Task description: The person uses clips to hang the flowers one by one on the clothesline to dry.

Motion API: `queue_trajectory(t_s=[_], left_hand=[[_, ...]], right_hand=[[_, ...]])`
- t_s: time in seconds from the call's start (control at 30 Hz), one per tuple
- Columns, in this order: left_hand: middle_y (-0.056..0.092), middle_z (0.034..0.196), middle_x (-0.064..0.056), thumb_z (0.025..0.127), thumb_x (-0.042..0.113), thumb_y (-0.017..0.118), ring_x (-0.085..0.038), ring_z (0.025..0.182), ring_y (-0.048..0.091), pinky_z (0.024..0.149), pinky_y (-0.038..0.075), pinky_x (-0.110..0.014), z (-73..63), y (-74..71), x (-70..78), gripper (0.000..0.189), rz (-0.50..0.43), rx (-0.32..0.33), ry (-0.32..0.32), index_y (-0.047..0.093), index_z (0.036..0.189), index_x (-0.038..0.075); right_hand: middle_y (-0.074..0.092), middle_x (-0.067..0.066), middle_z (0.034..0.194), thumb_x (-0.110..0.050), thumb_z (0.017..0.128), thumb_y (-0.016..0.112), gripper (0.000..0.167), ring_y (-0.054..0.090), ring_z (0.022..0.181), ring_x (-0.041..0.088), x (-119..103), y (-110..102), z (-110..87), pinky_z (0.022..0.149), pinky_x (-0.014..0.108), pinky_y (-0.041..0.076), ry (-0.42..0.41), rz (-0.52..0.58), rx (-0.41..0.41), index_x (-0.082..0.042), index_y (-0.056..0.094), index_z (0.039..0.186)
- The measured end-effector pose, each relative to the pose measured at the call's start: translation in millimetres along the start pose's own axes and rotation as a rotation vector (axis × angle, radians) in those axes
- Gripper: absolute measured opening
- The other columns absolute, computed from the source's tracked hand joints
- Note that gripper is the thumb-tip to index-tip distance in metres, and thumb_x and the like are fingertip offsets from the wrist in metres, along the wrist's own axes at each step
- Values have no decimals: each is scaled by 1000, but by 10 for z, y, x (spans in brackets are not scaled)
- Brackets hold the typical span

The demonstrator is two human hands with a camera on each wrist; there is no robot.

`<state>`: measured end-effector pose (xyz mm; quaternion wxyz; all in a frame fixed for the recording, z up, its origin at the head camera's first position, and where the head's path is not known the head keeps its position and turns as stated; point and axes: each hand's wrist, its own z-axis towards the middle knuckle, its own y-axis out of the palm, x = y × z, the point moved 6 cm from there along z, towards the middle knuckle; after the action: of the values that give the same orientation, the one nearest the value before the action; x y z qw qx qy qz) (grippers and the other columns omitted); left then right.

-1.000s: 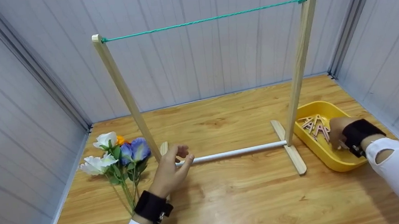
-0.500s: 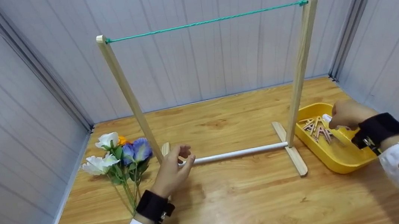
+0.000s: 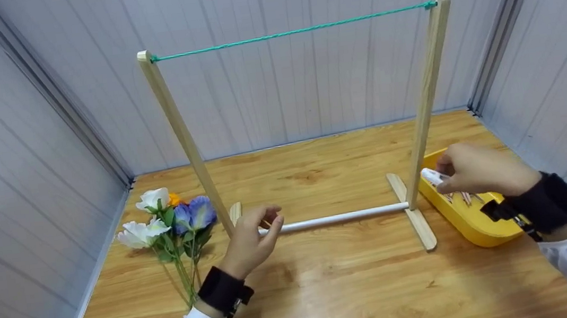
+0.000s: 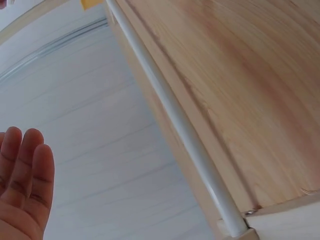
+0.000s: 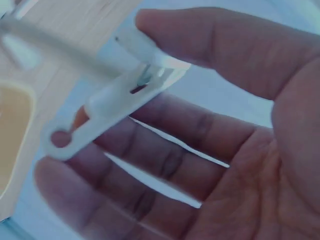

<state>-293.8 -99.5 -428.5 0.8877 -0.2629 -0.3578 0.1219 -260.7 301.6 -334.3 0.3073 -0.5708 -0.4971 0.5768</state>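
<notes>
In the head view my right hand point(image 3: 482, 168) holds a white plastic clothespin point(image 3: 433, 176) over the yellow tray point(image 3: 470, 231). From the right wrist, the clothespin point(image 5: 112, 102) shows a round hole at one end, with the thumb pressing on it from one side and the fingers behind. My left hand point(image 3: 250, 240) is raised near the left foot of a wooden stand point(image 3: 427, 89), its fingers loosely bent and holding nothing. In the left wrist view, the fingers of that hand point(image 4: 25, 185) appear at the left edge. A green cord point(image 3: 295, 31) runs between the stand's two posts.
Several small clothespins point(image 3: 464, 198) lie in the tray, partly hidden by the right hand. A white rod point(image 3: 343, 217) joins the stand's feet. Artificial flowers point(image 3: 163, 223), white, purple and orange, lie at the left. Pale panels point(image 3: 307, 87) enclose the wooden table point(image 3: 341, 291).
My right hand has come up out of the tray with the white clothespin and swung left toward the stand's right post. The left hand has shifted slightly to the right.
</notes>
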Motion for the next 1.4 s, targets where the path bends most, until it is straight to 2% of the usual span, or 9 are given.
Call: queue_trajectory(t_s=[0.1,0.2,0.33,0.53,0.7,0.9,1.03,1.2,1.4], left_hand=[[76,93,-8,105,7,70,-21,84,72,75,64,-42,15,33,60,15,-4,-10,27,75,117,0],[76,92,-8,105,7,70,-19,83,72,74,63,-39,26,76,97,13,-8,-15,43,75,116,1],[75,90,-7,106,8,69,-17,79,70,71,63,-38,44,141,156,12,-30,-33,42,76,114,1],[72,85,-6,107,10,68,-7,71,60,64,56,-26,84,306,367,14,-78,-145,53,76,112,-1],[76,88,-7,106,12,70,-11,74,64,67,57,-24,115,448,541,18,-49,-243,130,75,116,-2],[79,103,-11,105,13,74,-17,82,72,69,62,-28,111,551,666,29,-54,-305,125,72,128,-4],[79,105,-12,106,15,73,-19,83,74,69,62,-26,104,578,719,30,-55,-286,139,72,131,-3],[79,97,-10,105,12,74,-17,78,73,69,59,-19,100,544,755,23,-68,-197,200,76,123,-2],[81,92,-9,102,9,76,-15,77,75,69,60,-19,84,476,760,19,-80,-109,260,79,116,-3]], right_hand=[[68,3,77,-17,95,81,15,57,62,14,-185,39,-5,53,26,46,-42,9,60,-3,75,94],[68,2,76,-19,93,84,17,53,63,13,-350,67,-12,55,27,42,-111,-43,166,-3,77,95],[68,0,77,-17,92,86,13,52,65,11,-559,157,-22,58,28,42,-256,-110,290,-7,76,92],[76,12,99,-14,95,84,17,70,84,23,-866,405,-28,72,41,62,-495,-208,433,-2,78,107],[75,12,103,-14,93,86,25,72,92,28,-1085,593,-26,78,43,62,-684,-279,503,-2,76,113],[75,9,102,-14,90,90,27,70,90,23,-1245,762,8,74,38,61,-780,-282,475,-3,77,111],[76,9,102,-14,92,89,25,70,89,22,-1310,846,20,73,35,62,-818,-261,453,-3,77,112],[75,8,103,-18,92,90,28,70,90,21,-1356,890,15,74,34,62,-863,-246,491,-4,77,112],[76,7,103,-27,90,92,35,72,89,19,-1317,883,43,74,33,63,-826,-236,504,-5,76,112]])
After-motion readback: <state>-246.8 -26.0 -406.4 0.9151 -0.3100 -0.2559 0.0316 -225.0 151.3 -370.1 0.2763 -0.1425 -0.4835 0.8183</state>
